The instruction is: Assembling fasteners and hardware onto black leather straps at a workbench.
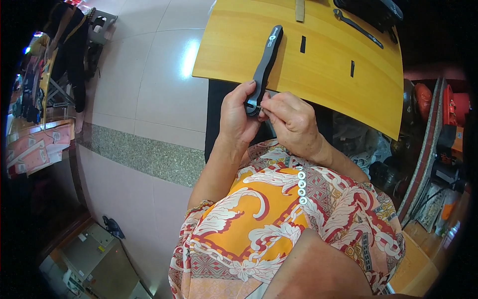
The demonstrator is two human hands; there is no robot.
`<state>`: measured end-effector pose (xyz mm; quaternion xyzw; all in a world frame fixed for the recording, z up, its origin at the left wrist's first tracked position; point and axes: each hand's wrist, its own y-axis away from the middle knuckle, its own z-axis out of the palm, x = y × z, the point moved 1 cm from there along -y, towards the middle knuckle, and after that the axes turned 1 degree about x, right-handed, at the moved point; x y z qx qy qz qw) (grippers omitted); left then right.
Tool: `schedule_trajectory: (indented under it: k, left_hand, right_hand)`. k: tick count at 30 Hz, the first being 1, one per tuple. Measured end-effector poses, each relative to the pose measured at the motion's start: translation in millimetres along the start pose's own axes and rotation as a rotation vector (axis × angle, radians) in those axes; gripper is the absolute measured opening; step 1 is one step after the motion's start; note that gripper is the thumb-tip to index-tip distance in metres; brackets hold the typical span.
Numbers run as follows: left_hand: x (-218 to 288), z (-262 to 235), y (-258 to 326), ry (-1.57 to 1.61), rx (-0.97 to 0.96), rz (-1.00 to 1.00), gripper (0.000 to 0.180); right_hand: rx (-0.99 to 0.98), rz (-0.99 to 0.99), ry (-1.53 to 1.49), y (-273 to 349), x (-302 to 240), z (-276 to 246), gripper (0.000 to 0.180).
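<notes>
My left hand (pixel 236 112) is closed around the near end of a long, slightly curved black handle-shaped tool (pixel 267 62). The tool points away from me, its far end over the yellow wooden table (pixel 234 35). A small shiny round part shows at its near end. Against that end, my right hand (pixel 294 119) has its fingertips pinched together. Whatever lies between them is too small and covered to make out. Both hands are just off the table's near edge, above my lap.
On the table lie two short black strips (pixel 302 44), a flat tan strip (pixel 299 10), a wrench-like tool (pixel 358 29) and a black case (pixel 371 12). Clear plastic bags (pixel 356 142) sit below it at right. Another person in dark clothes (pixel 69 55) is at far left.
</notes>
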<state>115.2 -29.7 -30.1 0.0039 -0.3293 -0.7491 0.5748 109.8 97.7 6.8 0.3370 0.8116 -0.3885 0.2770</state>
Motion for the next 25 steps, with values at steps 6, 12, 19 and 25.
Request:
schedule_trajectory:
  k: [6, 12, 19, 25]
  left_hand:
    - [1, -1, 3, -0.021, 0.0, 0.036, 0.017]
    - [3, 2, 9, -0.162, 0.021, 0.131, 0.016]
    - [2, 15, 18, -0.287, 0.094, 0.291, 0.018]
    - [4, 14, 20, -0.365, 0.014, 0.348, 0.022]
  right_hand:
    - [0.031, -0.101, 0.1, -3, -8, 2, 0.019]
    - [0.046, 0.07, -0.1, 3, -3, 4, 0.016]
    - [0.018, 0.324, -0.37, 0, -3, 2, 0.013]
    - [0.043, -0.085, 0.023, -3, -7, -2, 0.018]
